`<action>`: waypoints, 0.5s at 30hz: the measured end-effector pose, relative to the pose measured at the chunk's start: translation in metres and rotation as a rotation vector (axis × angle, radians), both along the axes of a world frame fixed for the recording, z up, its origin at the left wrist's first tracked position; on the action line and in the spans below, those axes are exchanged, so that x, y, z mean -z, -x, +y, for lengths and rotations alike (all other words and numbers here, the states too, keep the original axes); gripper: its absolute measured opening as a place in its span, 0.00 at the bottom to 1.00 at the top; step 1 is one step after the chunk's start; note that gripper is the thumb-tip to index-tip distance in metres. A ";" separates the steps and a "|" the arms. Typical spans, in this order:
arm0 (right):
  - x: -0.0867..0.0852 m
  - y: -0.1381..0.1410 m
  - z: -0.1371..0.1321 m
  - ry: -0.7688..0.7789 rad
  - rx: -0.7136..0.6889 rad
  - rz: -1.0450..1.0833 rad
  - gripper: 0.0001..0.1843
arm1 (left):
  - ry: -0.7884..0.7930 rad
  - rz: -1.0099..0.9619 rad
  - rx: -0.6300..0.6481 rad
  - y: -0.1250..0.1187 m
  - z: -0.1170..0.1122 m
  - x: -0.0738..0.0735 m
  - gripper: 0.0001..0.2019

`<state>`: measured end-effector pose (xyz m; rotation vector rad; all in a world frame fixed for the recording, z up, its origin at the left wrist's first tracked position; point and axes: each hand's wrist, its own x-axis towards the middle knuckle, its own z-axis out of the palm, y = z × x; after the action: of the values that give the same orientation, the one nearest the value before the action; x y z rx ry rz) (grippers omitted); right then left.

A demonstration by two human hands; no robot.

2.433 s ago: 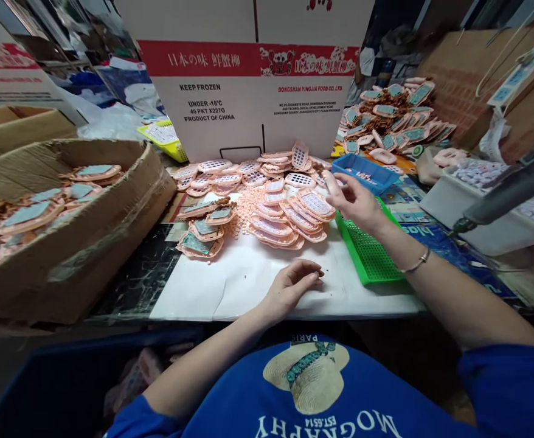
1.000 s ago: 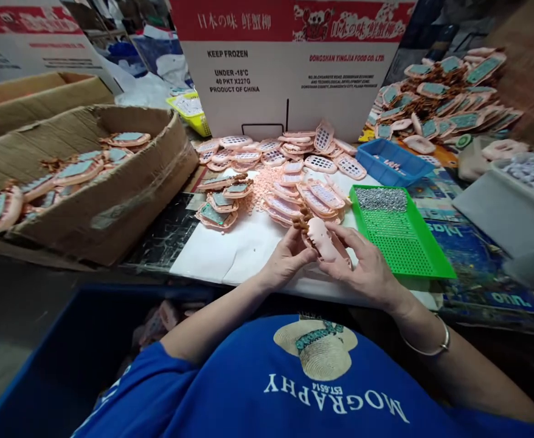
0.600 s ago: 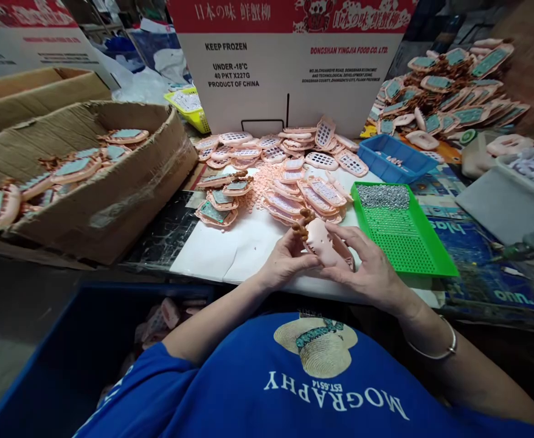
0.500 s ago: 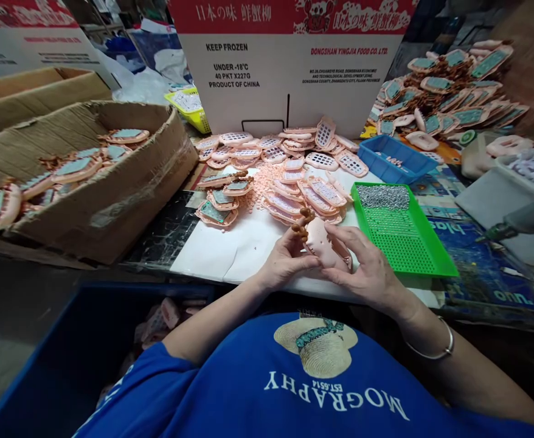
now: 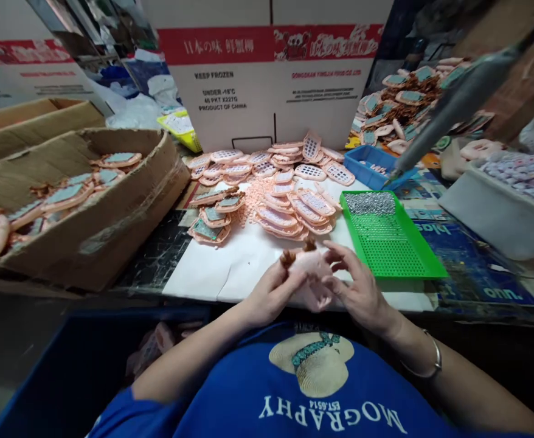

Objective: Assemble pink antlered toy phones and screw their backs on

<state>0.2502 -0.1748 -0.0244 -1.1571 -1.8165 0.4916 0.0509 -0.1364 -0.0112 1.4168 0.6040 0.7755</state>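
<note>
Above white sheeting (image 5: 216, 264), left hand (image 5: 270, 293) pinches a blurred pink, brown-knobbed piece (image 5: 309, 266), right hand (image 5: 362, 295) perhaps too.

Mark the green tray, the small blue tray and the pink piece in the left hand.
Green tray (image 5: 399, 255): head view, bare perforated floor.
Blue tray (image 5: 362, 170): head view, outer front wall.
Pink piece (image 5: 310, 265): head view, upper part.

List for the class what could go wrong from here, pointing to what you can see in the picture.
The pink piece in the left hand is near the front edge of the white sheet; it might drop off if the grip slips.

The stacked pink pieces overlap loosely, so a bump could make them slide.

The green tray lies close to the right hand; knocking it might scatter its small silver bits.
</note>
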 end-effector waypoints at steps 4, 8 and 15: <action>-0.005 0.000 -0.002 0.265 -0.118 0.147 0.17 | 0.059 0.208 0.218 0.018 -0.008 -0.002 0.20; -0.001 0.003 -0.007 0.366 -0.101 0.245 0.17 | 0.165 0.166 0.163 0.017 -0.017 0.009 0.20; 0.012 0.007 -0.020 0.452 -0.003 0.375 0.17 | 0.165 0.080 0.095 0.006 -0.023 0.019 0.20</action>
<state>0.2428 -0.1949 -0.0365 -1.2546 -1.4178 1.0846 0.0449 -0.1589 -0.0306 1.3189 0.6426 0.5824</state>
